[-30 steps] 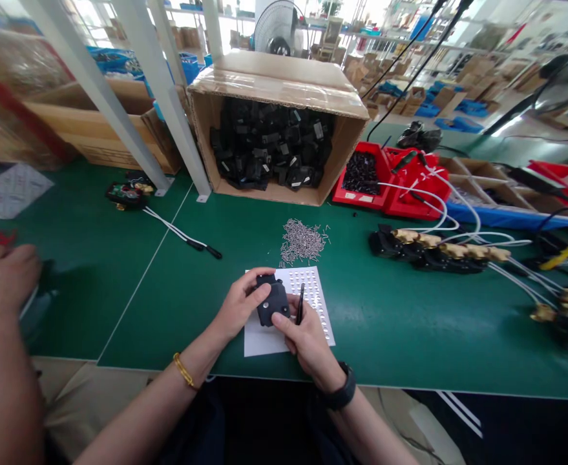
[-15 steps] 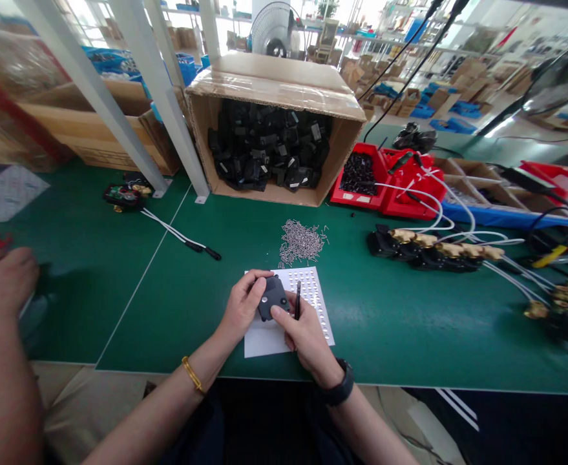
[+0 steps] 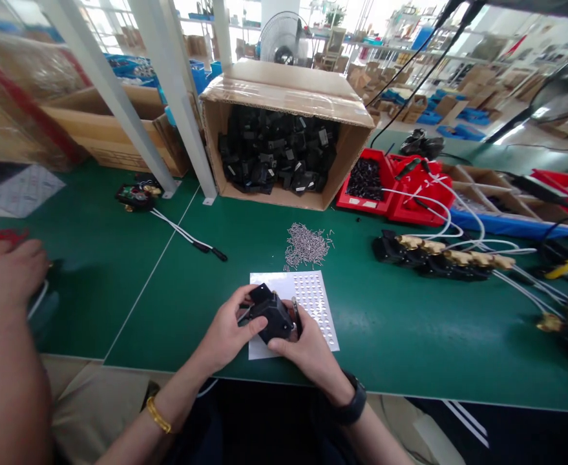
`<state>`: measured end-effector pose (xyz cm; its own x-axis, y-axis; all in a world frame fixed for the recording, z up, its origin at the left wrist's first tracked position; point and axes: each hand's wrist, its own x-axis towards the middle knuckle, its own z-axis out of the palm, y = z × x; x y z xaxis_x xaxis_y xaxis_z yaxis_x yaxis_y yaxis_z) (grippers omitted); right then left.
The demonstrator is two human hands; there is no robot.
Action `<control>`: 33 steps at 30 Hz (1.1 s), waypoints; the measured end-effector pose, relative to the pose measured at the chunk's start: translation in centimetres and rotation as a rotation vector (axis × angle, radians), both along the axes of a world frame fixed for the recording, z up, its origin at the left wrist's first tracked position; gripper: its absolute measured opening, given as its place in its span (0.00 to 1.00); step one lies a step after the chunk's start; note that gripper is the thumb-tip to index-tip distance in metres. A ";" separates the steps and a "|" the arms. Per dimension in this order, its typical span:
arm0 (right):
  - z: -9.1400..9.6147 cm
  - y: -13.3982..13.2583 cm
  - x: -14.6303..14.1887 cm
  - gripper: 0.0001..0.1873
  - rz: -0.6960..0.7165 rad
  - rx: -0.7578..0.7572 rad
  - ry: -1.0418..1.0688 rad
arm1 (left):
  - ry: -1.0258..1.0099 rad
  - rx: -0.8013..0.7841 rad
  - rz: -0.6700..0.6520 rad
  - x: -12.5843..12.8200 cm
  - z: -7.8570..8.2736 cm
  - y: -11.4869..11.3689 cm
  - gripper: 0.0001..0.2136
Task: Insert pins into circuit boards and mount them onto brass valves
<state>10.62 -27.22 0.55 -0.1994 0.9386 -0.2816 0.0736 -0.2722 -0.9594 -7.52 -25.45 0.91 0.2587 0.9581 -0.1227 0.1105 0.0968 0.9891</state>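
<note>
Between my two hands is a black plastic housing point(image 3: 273, 318), held above a white sticker sheet point(image 3: 260, 352). My left hand point(image 3: 229, 329) grips its left side, thumb across the front, and a white cable shows beside those fingers. My right hand point(image 3: 307, 342) holds the lower right side with the thumb. A thin dark pen-like tool point(image 3: 296, 316) stands up from the same right hand; its lower part is hidden. Small silvery round stickers point(image 3: 313, 303) fill the sheet's right half. Just beyond the sheet lies a pile of small screws point(image 3: 307, 245).
A cardboard box point(image 3: 288, 93) of black housings stands behind. Right of it are a red bin point(image 3: 364, 205) and black units with brass fittings point(image 3: 439, 258) and white cables. At left lie a circuit unit point(image 3: 136, 195) and another person's hand point(image 3: 10, 271).
The housing has been turned, so a different side with a raised flap faces me. My left hand has shifted its hold, and a white cable now shows. The view has moved slightly.
</note>
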 end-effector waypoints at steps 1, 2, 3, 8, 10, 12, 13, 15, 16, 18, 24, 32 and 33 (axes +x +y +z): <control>0.1 0.0 -0.1 0.36 -0.005 -0.009 -0.036 | 0.013 0.005 0.010 0.1 0.0 -0.1 0.26; 0.2 0.0 -0.2 0.35 -0.012 -0.011 -0.067 | 0.026 0.006 0.011 0.2 0.0 -0.2 0.27; 0.2 0.0 -0.3 0.35 -0.020 -0.009 -0.087 | 0.038 0.005 0.004 0.3 0.0 -0.2 0.28; 0.0 -0.3 -0.9 0.36 -0.075 0.044 0.002 | 0.115 0.041 -0.032 0.0 -0.1 -0.2 0.28; -0.1 -0.4 -1.1 0.36 -0.085 0.070 0.051 | 0.133 0.046 -0.041 -0.1 0.0 -0.1 0.28; -0.2 -0.3 -1.1 0.34 -0.082 0.091 0.084 | 0.137 0.042 -0.049 -0.1 0.1 0.0 0.27; -0.2 -0.3 -1.1 0.33 -0.078 0.100 0.097 | 0.134 0.041 -0.051 -0.1 0.2 0.0 0.26; -0.2 -0.1 -1.0 0.31 -0.076 0.111 0.118 | 0.118 0.037 -0.044 -0.1 0.1 0.1 0.26; -0.2 -0.1 -1.0 0.30 -0.079 0.112 0.119 | 0.105 0.033 -0.039 0.0 0.0 0.1 0.26; -0.1 0.0 -0.9 0.29 -0.084 0.113 0.095 | 0.079 0.029 -0.030 0.0 -0.1 0.0 0.27; 0.2 -0.1 -1.3 0.28 -0.071 0.125 0.015 | 0.042 -0.039 -0.040 -0.6 -0.2 -0.5 0.28; -0.3 0.8 -1.1 0.28 -0.031 0.161 -0.069 | -0.048 -0.062 -0.008 -1.1 -1.3 -0.3 0.30; -0.3 0.9 -0.9 0.28 -0.027 0.152 -0.060 | -0.043 -0.047 -0.013 -0.8 -1.3 -0.3 0.29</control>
